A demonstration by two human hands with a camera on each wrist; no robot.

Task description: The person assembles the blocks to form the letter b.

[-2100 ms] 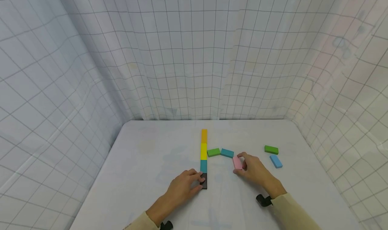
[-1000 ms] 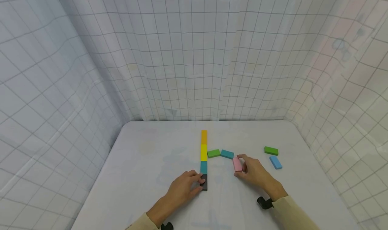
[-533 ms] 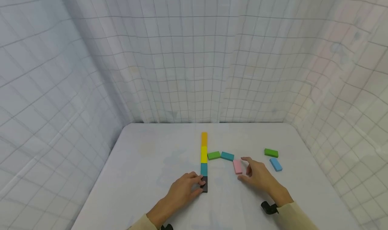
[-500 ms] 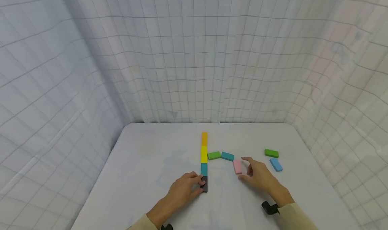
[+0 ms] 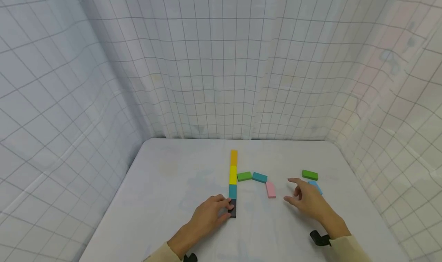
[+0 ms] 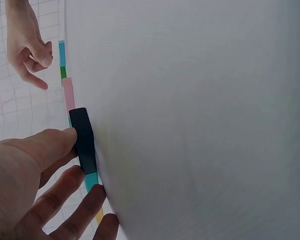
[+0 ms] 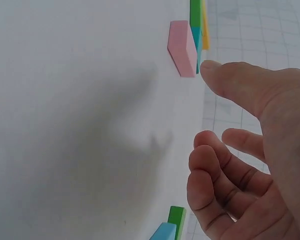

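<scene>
My left hand (image 5: 210,215) pinches the black block (image 6: 83,140) at the near end of a straight column, thumb on one end and fingers on the other. Beyond it in the column lie a teal block (image 5: 233,191), a yellow block (image 5: 233,175) and an orange block (image 5: 234,158). A green block (image 5: 244,176), a second teal block (image 5: 259,177) and a pink block (image 5: 271,190) curve off to the right. My right hand (image 5: 309,198) hovers right of the pink block, holding nothing, thumb and index finger spread. It partly covers a light blue block (image 5: 315,187).
Another green block (image 5: 310,175) lies at the right, just beyond the light blue one. White cloth covers the table (image 5: 165,189). Grid-patterned white curtains (image 5: 214,81) hang at the back and both sides.
My right hand has let go of the pink block and moved right, toward the light blue block. The pink block stays beside the second teal one. My left hand keeps its hold.
</scene>
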